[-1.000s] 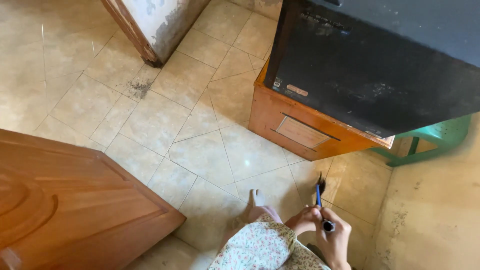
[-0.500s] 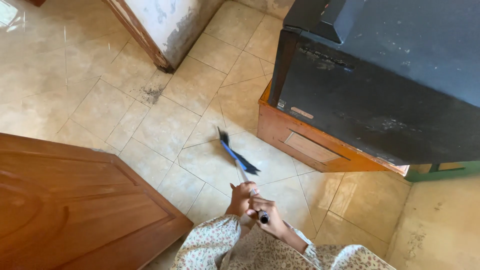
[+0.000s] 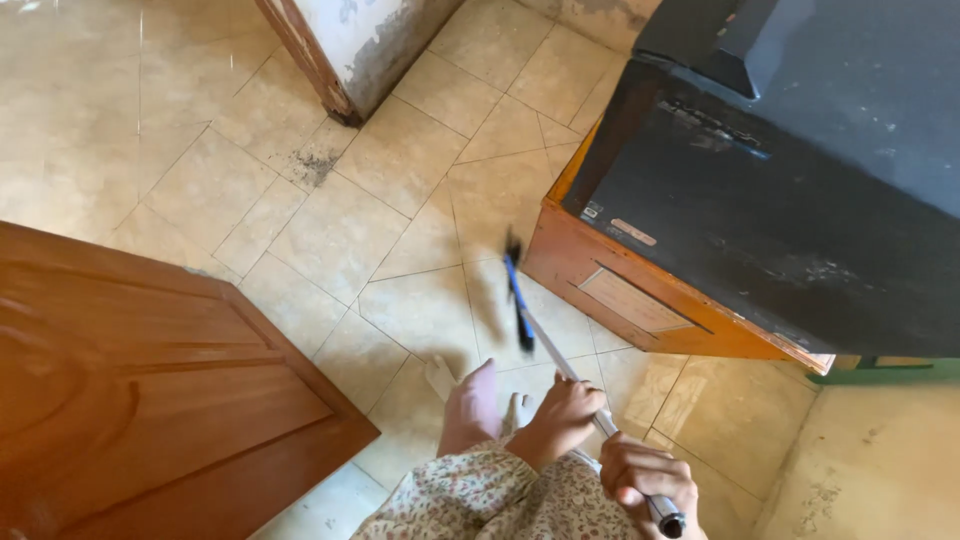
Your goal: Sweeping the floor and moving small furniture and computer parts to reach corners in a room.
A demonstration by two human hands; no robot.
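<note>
both hands were clamped round the broom (image 3: 545, 335): left hand (image 3: 566, 412) higher on the shaft, right hand (image 3: 645, 482) at its end. its long axis ran up-left, head over the tiled floor (image 3: 400, 160) beside the wooden cabinet (image 3: 640, 300).

Small pale rectangular labels (image 3: 635, 232) on black appliance (image 3: 800, 200), lower-left face

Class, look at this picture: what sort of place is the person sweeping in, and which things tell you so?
Probably a room in a home. The floor is beige tile, a wooden door stands open at the left, and a dark boxy appliance sits on an orange wooden cabinet. Both hands hold a broom.
</note>
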